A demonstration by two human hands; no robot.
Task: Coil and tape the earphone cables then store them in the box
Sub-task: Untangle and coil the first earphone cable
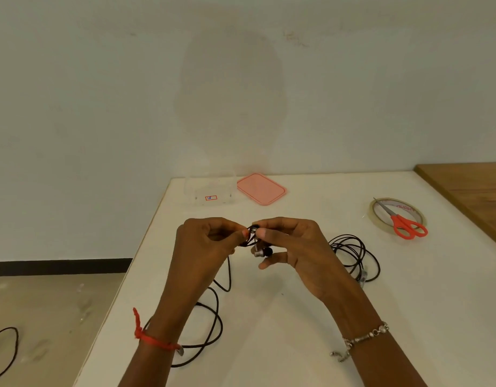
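Between the two hands, above the table (283, 305): earphone cable (229, 275), upper end. Left hand (204, 247) pinches its strands; right hand (297, 247) pinches them too, one earbud (263, 251) pointing right below its thumb. Slack runs down and back toward the near edge under the left wrist; I judge the left hand nearer it. Box (230, 191) stands ahead-left, lid (260, 188) off.
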